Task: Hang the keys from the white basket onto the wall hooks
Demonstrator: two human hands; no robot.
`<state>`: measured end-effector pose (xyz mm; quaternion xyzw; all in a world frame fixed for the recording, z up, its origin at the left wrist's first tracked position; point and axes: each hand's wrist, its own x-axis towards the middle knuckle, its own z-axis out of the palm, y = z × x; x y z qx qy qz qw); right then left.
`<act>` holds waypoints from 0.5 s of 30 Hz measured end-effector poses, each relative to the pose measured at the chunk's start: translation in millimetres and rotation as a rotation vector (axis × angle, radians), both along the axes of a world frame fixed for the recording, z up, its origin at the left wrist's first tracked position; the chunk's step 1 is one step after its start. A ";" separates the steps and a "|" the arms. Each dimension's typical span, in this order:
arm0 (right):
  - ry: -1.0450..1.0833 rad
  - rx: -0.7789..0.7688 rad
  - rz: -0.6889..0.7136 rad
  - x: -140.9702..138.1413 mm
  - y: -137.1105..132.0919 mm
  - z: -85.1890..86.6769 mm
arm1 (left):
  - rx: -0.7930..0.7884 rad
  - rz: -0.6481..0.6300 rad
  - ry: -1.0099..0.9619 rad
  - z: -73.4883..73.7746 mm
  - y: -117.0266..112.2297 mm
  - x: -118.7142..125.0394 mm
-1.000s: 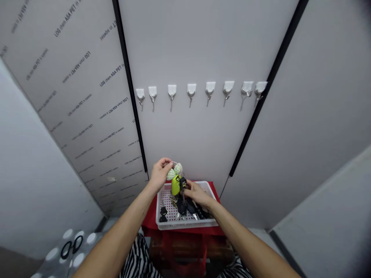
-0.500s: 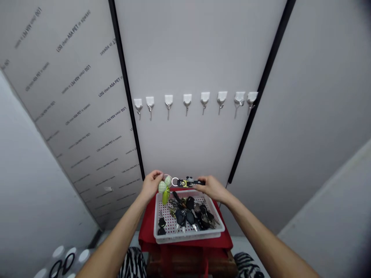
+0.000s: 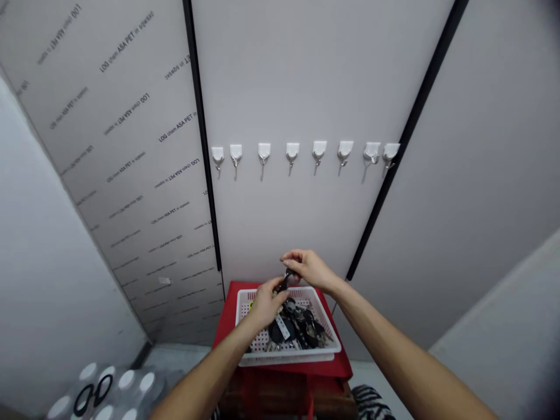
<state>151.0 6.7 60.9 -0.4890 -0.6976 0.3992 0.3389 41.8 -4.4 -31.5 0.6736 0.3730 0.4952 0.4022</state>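
Over the far side of the white basket (image 3: 286, 357), my right hand (image 3: 311, 269) pinches a small black keychain piece (image 3: 288, 274). Lower and to the left, my left hand (image 3: 266, 303) has its fingers closed at the lower end of the same piece. The fingers hide much of it. A white strip with dark dots (image 3: 282, 327) slants across the pile below; whether it joins the held piece I cannot tell. Many black-headed keys (image 3: 308, 326) lie in the basket. A yellow-green bit (image 3: 251, 305) shows beside my left hand, mostly covered.
The basket stands on a red cloth-like cover (image 3: 223, 318). Ahead, a row of several white hooks (image 3: 293, 151) is fixed to a pale wall panel between black strips (image 3: 205, 146). Clear bottles with white caps (image 3: 126, 379) and black-handled scissors (image 3: 93, 396) are at lower left.
My hands have come together lower over the basket. The green-and-white keychain has left my left hand, and the outstretched black strap no longer shows. The view has shifted slightly.
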 end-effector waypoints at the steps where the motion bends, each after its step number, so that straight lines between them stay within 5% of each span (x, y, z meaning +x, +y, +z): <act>1: 0.042 -0.002 0.006 -0.8 -0.4 4.8 | -0.015 -0.011 -0.040 5.5 2.4 -0.6; 6: 0.261 0.010 -0.007 -6.3 1.8 24.0 | -0.203 -0.073 -0.275 36.3 6.8 -16.5; 10: 0.401 -0.052 0.021 -14.7 7.0 27.5 | -0.349 -0.144 -0.399 46.6 1.9 -30.8; 15: 0.473 -0.060 0.091 -25.0 7.2 26.2 | -0.292 0.044 -0.389 54.1 0.1 -35.7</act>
